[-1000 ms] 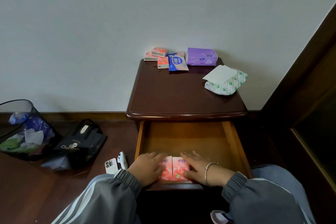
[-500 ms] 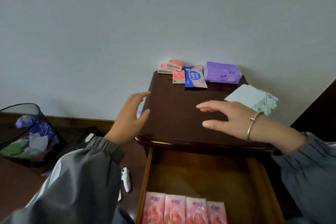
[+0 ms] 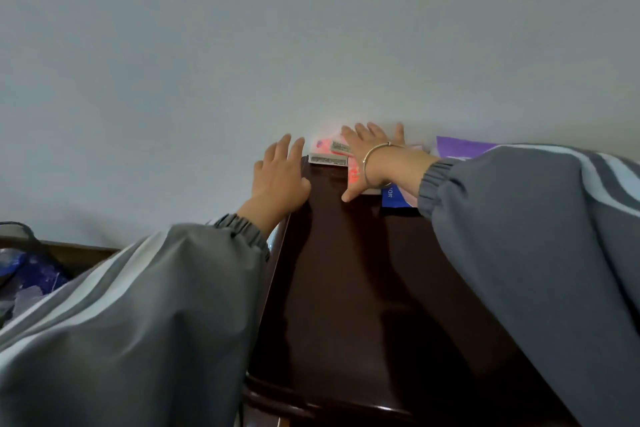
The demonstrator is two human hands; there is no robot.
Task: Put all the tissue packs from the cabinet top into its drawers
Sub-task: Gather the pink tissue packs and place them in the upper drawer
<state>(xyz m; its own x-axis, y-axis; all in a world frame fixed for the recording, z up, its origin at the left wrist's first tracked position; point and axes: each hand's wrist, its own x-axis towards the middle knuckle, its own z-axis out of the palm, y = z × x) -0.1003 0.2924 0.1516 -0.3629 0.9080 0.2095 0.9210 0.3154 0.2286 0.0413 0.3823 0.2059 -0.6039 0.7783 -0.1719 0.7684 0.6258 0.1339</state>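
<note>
Tissue packs, small flat pink ones in shiny wrap (image 3: 323, 149), lay piled at the back left corner of the dark glossy wooden cabinet top (image 3: 346, 288), against the pale grey wall (image 3: 311, 28). Your right fingers (image 3: 362, 133) were straight and fanned wide above them, curled round nothing, and the thumb reached back toward you with its tip at the wood. Your right hand (image 3: 377, 156) covered part of the pile; whether the palm pressed on it could not be told. A thin silver bangle (image 3: 372, 158) sat at that wrist. Just right of the hand a flat blue tissue pack (image 3: 394, 199) showed under the cuff, and behind it a soft purple tissue pack (image 3: 460, 147) lay by the wall. Your left fingers (image 3: 282, 147) were also straight, a little apart, holding nothing. Your left hand (image 3: 280, 177) was at the cabinet's left edge, just beside the pink pile and not clearly touching it. Both arms wore loose grey sleeves with pale stripes (image 3: 156, 305). Low on the left stood a dark mesh bin (image 3: 20, 270)
</note>
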